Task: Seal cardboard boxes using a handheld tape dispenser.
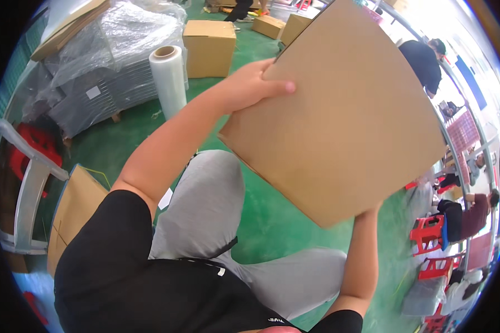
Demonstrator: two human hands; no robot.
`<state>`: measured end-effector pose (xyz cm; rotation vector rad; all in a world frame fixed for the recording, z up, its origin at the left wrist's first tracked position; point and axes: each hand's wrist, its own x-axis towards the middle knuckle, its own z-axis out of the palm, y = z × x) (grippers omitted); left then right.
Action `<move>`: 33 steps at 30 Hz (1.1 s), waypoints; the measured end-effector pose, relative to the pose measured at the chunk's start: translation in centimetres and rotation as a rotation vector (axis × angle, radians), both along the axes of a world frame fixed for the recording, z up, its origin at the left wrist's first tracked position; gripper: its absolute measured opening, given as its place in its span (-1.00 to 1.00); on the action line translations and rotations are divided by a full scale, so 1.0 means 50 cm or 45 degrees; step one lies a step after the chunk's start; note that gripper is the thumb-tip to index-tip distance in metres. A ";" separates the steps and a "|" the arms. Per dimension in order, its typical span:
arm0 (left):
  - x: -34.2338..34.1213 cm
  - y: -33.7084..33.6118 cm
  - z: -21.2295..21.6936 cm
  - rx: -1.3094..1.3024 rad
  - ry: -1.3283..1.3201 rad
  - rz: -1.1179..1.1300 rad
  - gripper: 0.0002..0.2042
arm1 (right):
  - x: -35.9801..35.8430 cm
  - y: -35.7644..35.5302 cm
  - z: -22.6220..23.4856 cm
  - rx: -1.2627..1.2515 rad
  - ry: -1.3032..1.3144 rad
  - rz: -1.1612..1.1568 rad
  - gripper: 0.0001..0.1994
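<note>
A large brown cardboard piece (339,122) is held up at a tilt in front of me, one broad plain face showing. Whether it is a box or flat board I cannot tell. My left hand (255,83) grips its upper left edge, thumb pressed on the face and fingers mostly out of sight around the edge. At the lower right edge, my right hand (370,211) supports it from behind; its fingers are hidden by the cardboard.
Left of me, a stack of grey panels (105,89) sits under clear plastic wrap, beside an upright film roll (169,77). A closed carton (208,49) stands beyond it on the green floor (266,208). Red stools (428,233) and seated people line the right side.
</note>
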<state>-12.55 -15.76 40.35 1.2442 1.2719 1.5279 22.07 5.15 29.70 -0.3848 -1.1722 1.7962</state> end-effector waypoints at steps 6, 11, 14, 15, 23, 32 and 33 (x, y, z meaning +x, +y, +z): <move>-0.081 -0.163 -0.037 0.193 0.245 0.212 -0.02 | -0.071 -0.057 0.013 0.202 -0.275 -0.134 -0.49; -0.105 -0.294 -0.076 0.423 -0.490 0.095 -0.03 | -0.079 -0.071 -0.097 0.144 -0.146 0.080 -0.55; -0.103 -0.327 -0.077 -0.146 -0.161 0.467 -0.10 | -0.111 -0.135 -0.078 0.456 -0.479 0.051 -0.47; -0.041 -0.304 -0.043 -0.165 0.153 0.634 -0.16 | -0.114 -0.149 -0.077 0.444 -0.495 0.060 -0.47; -0.086 -0.308 -0.139 -0.326 0.057 0.650 -0.29 | -0.135 -0.129 -0.082 0.192 -0.624 -0.113 -0.51; -0.262 -0.143 -0.516 -0.364 -0.113 0.848 -0.46 | -0.086 -0.132 -0.062 0.188 -0.518 -0.141 -0.43; -0.317 -0.159 -0.611 -0.427 -0.044 1.006 -0.48 | -0.110 -0.139 -0.064 0.169 -0.514 -0.115 -0.42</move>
